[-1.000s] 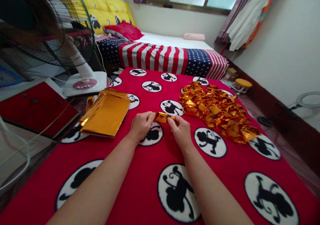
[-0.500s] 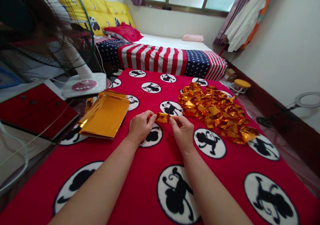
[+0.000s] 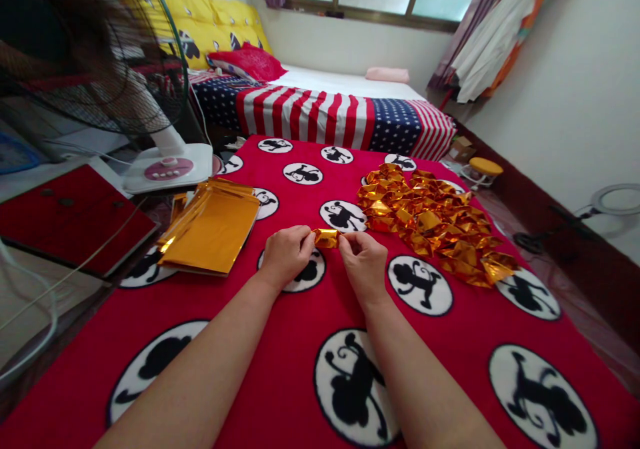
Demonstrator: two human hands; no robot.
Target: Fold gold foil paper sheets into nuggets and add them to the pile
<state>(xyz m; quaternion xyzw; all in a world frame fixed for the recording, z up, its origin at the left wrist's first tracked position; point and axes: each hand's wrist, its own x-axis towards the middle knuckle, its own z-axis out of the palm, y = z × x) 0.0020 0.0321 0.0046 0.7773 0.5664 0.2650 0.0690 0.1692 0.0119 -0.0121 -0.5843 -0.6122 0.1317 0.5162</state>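
Note:
A small folded piece of gold foil paper is held level above the red cloth. My left hand pinches its left end between thumb and fingers. The right end is pinched by my right hand. To the right lies a pile of folded gold foil pieces, heaped close together. A stack of flat gold foil sheets rests on the cloth to the left of my left hand.
A fan with a white base stands at the left, beside a dark red panel. Beyond the cloth is a bed with a striped, starred cover. A yellow stool sits at the right.
The foil piece has turned slightly in my fingers, so its broad face shows more. My left hand has shifted a little; my right hand is almost where it was.

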